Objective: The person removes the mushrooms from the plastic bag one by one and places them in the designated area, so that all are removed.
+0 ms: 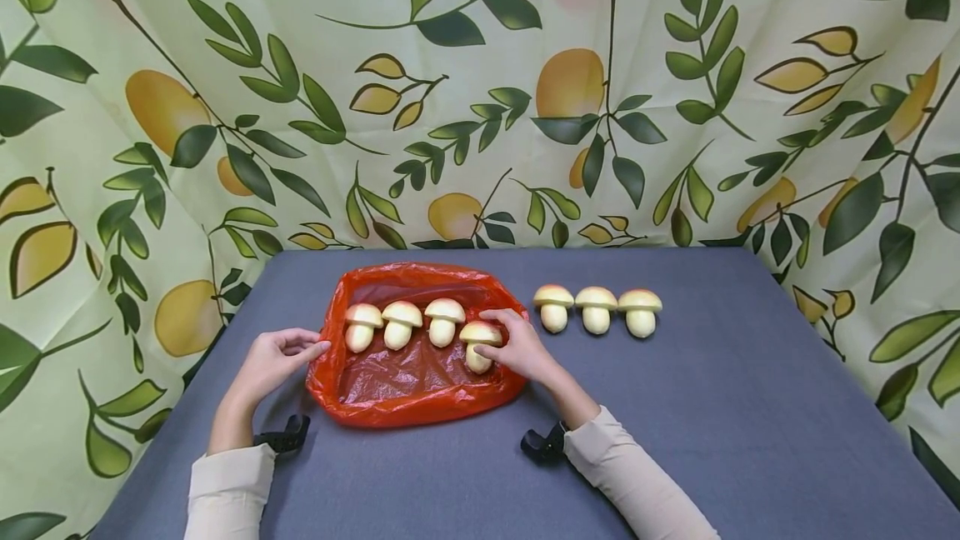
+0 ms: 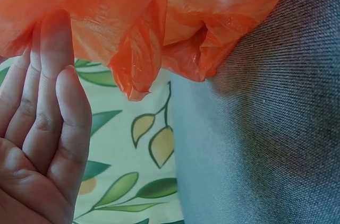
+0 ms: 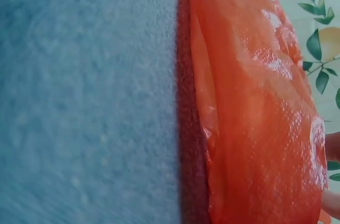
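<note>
In the head view an open red plastic bag [image 1: 420, 419] lies spread on the table with its rim rolled out. Three toy mushrooms, among them this one [image 1: 397, 325], form a row inside. At the row's right end, my right hand [image 1: 522, 347] holds a fourth mushroom [image 1: 477, 338] upright between thumb and fingers, within the rim. My left hand [image 1: 273, 363] pinches the bag's left rim. From the left wrist, long straight fingers [image 2: 45, 118] run up under the orange plastic, which covers their tips. The right wrist view shows mostly the bag's side [image 3: 249, 96].
Three more mushrooms, including this one [image 1: 596, 311], stand in a row right of the bag. Dark grey cloth [image 1: 720, 407] covers the table. A curtain [image 1: 480, 107] with leaves and fruit hangs behind and at both sides. Each wrist wears a black camera strap.
</note>
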Motion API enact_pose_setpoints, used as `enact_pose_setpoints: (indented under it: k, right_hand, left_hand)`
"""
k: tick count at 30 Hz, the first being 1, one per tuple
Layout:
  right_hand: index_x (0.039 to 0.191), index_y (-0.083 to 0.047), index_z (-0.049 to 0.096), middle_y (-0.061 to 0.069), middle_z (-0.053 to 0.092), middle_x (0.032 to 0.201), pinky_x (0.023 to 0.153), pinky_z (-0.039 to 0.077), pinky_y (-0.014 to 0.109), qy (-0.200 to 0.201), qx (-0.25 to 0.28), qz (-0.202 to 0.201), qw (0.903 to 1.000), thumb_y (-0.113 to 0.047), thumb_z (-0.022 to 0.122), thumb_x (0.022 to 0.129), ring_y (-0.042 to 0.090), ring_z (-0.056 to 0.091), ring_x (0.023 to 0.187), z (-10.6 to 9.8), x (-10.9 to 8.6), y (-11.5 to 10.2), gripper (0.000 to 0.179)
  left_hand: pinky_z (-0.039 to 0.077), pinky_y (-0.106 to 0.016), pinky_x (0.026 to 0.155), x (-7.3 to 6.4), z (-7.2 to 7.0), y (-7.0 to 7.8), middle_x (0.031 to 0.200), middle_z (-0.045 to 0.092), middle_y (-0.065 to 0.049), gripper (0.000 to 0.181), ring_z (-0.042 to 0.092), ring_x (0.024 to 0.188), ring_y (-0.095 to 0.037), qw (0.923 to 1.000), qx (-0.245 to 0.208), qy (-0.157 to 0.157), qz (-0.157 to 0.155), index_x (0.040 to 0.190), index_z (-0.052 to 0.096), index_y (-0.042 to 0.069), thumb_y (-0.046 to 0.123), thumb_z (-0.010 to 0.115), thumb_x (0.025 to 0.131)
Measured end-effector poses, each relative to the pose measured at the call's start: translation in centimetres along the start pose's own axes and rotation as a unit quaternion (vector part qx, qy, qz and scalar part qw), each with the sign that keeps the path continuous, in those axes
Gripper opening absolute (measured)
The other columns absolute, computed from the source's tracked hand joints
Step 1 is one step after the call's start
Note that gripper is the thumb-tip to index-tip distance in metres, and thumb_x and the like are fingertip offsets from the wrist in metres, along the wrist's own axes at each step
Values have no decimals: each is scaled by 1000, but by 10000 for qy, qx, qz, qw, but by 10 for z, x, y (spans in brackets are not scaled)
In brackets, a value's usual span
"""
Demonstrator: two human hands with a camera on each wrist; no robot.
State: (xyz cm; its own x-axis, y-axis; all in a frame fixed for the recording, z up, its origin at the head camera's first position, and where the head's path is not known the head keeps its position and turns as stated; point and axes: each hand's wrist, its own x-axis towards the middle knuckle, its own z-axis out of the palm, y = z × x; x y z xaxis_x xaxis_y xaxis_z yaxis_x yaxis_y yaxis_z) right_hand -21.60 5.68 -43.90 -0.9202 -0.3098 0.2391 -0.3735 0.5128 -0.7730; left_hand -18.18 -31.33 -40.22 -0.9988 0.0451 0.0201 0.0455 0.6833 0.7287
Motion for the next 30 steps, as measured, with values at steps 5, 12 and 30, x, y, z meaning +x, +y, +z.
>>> enact_pose_setpoints:
  k: [5, 12, 30]
  right_hand:
    - [124, 4, 58, 21, 64, 124, 100, 45, 48, -186, 64, 239, 9995, -13, 76, 80, 33, 60, 115, 3, 1, 3, 51]
    - [127, 2, 57, 20, 65, 122, 97, 47, 45, -136, 85, 360, 9992, -15, 76, 81, 32, 63, 110, 6, 2, 6, 52]
    - [122, 11, 54, 28, 63, 117, 85, 55, 34, -317, 855, 259, 9955, -4, 70, 83, 35, 67, 103, 6, 0, 11, 45]
  left_hand:
    - [48, -19, 65, 1, 0, 0, 96, 74, -16, 34, 61, 71, 6, 10000, -12, 36, 23, 105, 69, -2, 27, 68, 89]
    - [47, -20, 65, 0, -1, 0, 98, 74, -17, 35, 61, 72, 6, 10000, -50, 26, -27, 107, 69, -2, 28, 68, 90]
    - [46, -21, 64, -1, 0, 2, 95, 74, -14, 34, 59, 70, 4, 10000, -77, -12, -53, 106, 69, -2, 28, 68, 89]
